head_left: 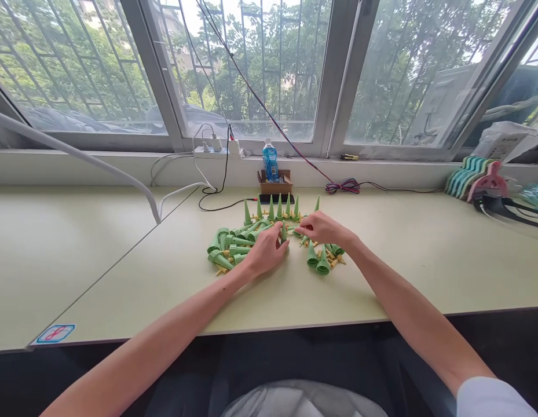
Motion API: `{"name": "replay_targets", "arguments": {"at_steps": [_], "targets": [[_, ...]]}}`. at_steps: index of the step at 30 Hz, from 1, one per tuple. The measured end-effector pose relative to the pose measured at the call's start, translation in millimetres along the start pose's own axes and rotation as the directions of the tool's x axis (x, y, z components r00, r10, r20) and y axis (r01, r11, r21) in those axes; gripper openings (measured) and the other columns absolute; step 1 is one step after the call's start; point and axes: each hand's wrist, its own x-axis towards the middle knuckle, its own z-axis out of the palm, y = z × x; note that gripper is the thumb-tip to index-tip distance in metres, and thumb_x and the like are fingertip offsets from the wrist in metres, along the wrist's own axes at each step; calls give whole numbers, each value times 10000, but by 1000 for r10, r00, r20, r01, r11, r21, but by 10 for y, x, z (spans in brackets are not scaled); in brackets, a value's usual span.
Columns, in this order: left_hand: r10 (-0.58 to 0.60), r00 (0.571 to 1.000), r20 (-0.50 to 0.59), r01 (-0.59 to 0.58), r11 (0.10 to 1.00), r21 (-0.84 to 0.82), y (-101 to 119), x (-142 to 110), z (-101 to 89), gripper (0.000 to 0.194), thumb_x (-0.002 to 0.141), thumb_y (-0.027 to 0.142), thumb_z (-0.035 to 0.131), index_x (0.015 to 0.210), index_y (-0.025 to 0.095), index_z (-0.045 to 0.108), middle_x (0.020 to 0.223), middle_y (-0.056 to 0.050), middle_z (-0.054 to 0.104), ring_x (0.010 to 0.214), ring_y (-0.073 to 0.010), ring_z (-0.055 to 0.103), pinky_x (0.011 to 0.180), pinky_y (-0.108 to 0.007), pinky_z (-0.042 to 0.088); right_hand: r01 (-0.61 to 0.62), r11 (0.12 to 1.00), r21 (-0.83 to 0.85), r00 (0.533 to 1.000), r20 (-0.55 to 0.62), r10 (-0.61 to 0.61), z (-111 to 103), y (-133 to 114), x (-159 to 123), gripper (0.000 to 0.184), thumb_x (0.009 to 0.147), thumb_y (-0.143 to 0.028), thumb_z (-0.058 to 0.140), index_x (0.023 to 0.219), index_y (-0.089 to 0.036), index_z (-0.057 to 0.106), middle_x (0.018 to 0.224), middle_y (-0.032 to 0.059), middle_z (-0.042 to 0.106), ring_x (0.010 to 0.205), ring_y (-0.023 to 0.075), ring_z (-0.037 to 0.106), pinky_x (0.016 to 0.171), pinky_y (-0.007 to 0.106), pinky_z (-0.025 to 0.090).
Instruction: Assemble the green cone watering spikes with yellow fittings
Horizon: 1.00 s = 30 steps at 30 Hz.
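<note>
My left hand is closed round an upright green plastic cone spike, holding it near the tabletop. To its right, my right hand has its fingers pinched together; what they hold, if anything, is too small to make out. Left of and behind my left hand lies a heap of green spikes mixed with small yellow parts. Under and in front of my right hand are more spikes and yellow pieces. Several spikes stand point up in a row behind both hands.
Behind the row lies a dark phone on a cable, with a small cardboard box and a blue bottle beyond. A coiled cable and a stack of plastic hangers are to the right. A white cable arches at left.
</note>
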Motion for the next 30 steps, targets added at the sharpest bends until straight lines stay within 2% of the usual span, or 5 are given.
{"name": "replay_targets", "arguments": {"at_steps": [6,12,20,25,30], "targets": [[13,1000,8,-13,1000,-9,3,-4,2,139,842,240,527,973,206,497,709,15,549,597,-152,522,598,-277,407,-37,999,-11,999,28,37,66,6,0,434,860,-335,488,494,-176,316,502,-41,244,526,96,172,497,259,182],[23,1000,5,-23,1000,0,-6,-2,6,136,848,242,522,975,203,492,698,19,552,575,-147,511,614,-285,415,-48,996,-76,999,13,49,88,3,4,420,857,-305,481,497,-177,306,491,-39,288,514,97,201,508,265,193],[31,999,6,-31,1000,4,-17,-7,13,142,860,252,514,990,198,493,717,10,557,585,-148,519,594,-278,410,-127,974,-187,987,69,142,84,-17,-1,341,798,-367,610,549,-178,474,569,-7,523,531,98,389,532,253,248],[28,1000,4,-28,1000,-12,-28,-6,31,141,860,252,516,983,197,475,745,8,567,584,-142,533,584,-272,408,-127,953,-274,977,130,167,90,-71,-3,329,797,-440,615,613,-177,544,628,8,594,551,102,446,527,238,263],[15,1000,-1,-15,1000,-4,-32,-5,28,124,856,253,519,955,204,462,751,4,567,603,-149,536,578,-269,394,-128,942,-311,970,158,184,120,-127,0,300,810,-422,607,635,-179,589,671,32,637,588,120,511,524,232,265]]}}
